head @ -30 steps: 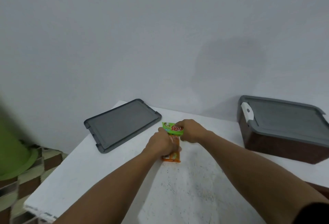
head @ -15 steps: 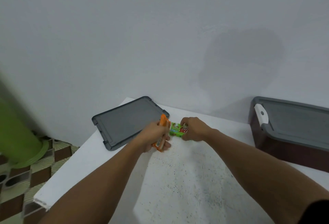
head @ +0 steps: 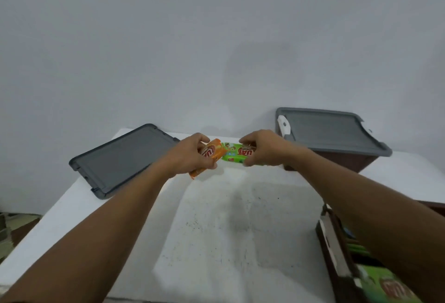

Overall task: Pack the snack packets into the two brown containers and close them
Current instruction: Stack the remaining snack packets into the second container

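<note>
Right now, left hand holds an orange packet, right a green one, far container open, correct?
Not quite: the head view shows the far container shut under its grey lid. The left hand holds the orange packet, the right hand the green packet.

Two packets in hand: one orange packet (head: 213,152) in the left hand (head: 192,155), one green packet (head: 234,154) in the right hand (head: 265,148). Two brown containers: closed container (head: 337,162) beyond the right hand, open container (head: 333,242) by its forearm (a third packet (head: 390,286) shows inside). Two grey lids: loose lid (head: 122,158), fitted lid (head: 330,131).
</note>
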Available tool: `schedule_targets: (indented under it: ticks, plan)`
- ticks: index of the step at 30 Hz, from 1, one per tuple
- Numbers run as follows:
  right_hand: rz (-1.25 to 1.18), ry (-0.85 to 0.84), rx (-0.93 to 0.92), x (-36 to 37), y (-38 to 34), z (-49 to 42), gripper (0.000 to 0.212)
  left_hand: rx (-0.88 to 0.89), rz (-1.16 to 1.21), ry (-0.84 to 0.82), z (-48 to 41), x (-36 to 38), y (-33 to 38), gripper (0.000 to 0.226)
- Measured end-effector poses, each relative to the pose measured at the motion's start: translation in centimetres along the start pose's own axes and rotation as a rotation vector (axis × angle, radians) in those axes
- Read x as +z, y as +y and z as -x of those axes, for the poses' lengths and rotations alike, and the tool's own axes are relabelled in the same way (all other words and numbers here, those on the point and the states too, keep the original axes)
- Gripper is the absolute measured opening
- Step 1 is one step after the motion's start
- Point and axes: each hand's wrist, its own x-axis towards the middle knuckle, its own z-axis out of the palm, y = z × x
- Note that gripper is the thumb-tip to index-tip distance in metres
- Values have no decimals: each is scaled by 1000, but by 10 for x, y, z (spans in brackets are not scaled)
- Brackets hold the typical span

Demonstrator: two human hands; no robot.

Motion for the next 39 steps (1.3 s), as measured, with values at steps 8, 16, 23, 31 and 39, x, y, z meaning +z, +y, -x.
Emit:
schedule_targets:
  ticks: [8,16,23,31,39]
  plan:
    - [142,33,17,-51,68,125,63,263,-433,-45,35,82,104,61]
    - [118,1,-33,-80,147,265,56,321,-427,-106,88,196,189,56]
    - [136,-41,-26,-78,195,327,67,329,-488,-219,118,258,226,61]
    - [116,-91,-20,-64,222,352,69,251,-611,-305,130,281,232,67]
    - [132,-176,12,-47,234,359,69,196,-552,-415,124,302,226,58]
